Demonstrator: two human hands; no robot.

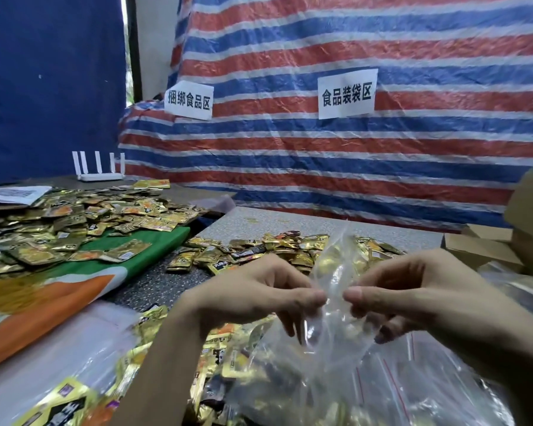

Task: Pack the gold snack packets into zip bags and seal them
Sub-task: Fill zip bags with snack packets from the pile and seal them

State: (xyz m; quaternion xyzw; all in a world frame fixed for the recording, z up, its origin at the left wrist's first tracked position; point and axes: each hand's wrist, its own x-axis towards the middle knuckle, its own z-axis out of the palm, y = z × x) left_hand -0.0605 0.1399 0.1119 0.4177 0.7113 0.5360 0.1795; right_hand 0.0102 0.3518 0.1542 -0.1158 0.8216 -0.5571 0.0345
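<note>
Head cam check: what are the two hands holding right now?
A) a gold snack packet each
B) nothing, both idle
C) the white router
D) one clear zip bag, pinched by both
D: the left hand and the right hand each pinch the same clear zip bag between thumb and fingers, while the gold snack packets lie loose on the table behind.

Striped tarp (320, 167) with two paper signs (346, 93), white router (100, 176), cardboard boxes (480, 252), green-and-orange cloth (105, 265)
</note>
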